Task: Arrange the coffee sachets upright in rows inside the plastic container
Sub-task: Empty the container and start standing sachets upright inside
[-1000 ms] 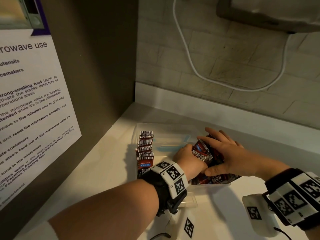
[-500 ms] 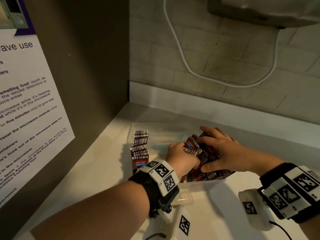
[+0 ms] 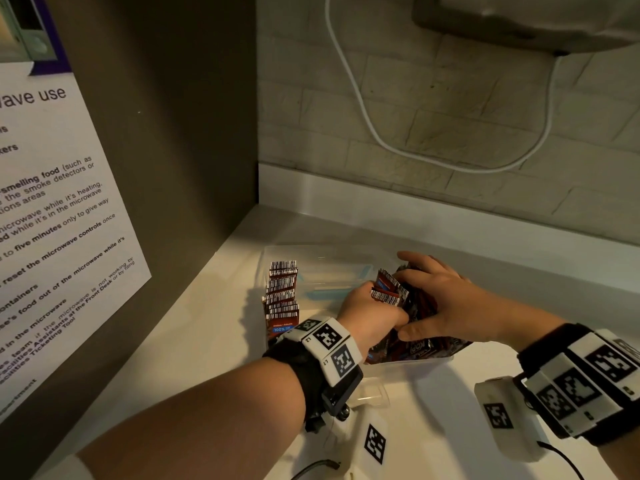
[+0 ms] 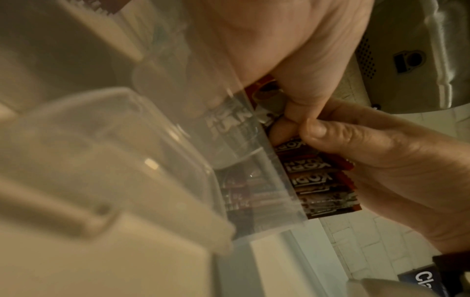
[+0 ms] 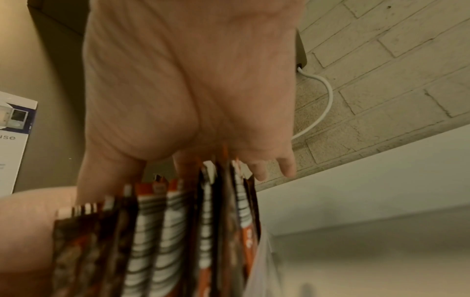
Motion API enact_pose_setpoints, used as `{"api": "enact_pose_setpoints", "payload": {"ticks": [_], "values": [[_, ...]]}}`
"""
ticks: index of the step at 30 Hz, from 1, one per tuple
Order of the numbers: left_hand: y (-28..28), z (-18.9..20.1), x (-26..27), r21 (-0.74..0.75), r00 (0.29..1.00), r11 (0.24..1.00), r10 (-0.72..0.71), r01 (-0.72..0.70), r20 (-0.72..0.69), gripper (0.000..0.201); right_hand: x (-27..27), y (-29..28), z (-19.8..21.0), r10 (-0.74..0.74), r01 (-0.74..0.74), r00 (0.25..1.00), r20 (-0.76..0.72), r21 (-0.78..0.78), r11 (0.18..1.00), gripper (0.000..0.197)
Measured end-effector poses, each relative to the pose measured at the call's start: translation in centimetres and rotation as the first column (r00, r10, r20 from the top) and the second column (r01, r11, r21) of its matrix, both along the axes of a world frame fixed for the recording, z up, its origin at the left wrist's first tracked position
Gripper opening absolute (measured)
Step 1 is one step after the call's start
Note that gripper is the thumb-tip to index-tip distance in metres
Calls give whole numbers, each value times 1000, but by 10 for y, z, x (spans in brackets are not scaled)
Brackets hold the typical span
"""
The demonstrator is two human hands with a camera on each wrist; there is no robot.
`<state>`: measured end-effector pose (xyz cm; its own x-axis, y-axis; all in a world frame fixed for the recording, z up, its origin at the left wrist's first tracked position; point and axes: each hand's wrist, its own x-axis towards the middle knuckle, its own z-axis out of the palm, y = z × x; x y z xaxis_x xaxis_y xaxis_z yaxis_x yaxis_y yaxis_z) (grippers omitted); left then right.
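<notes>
both hands in container (image 3: 322,252) mid-frame, left hand (image 3: 369,315) and right hand (image 3: 450,303) gripping sachets (image 3: 389,289), upright row (image 3: 282,292) at left wall

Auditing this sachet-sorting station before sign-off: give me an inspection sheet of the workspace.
Surface: pale countertop, shadowed at the left.
Job's things: clear plastic container; upright row of sachets along its left side; loose bunch of sachets at its right.
Clutter: nothing seen.
Grippers: left hand and right hand both grip the bunch.
Cables: white cable looping on the wall; black lead from the wrist unit.
Surroundings: brick wall, microwave notice.
</notes>
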<state>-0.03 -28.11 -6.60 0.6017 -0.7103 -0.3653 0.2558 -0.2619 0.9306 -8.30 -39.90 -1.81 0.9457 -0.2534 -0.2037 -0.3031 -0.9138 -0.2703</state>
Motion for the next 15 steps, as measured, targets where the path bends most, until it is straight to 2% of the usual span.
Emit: {"api": "enact_pose_setpoints", "payload": {"ticks": [10, 15], "values": [[5, -1, 3, 22, 999, 999, 42, -42, 12, 47, -2, 3, 9, -22, 18, 998, 61, 65, 998, 79], [9, 1, 6, 14, 996, 996, 89, -90, 31, 31, -6, 9, 18, -47, 36, 993, 104, 106, 994, 79]]}}
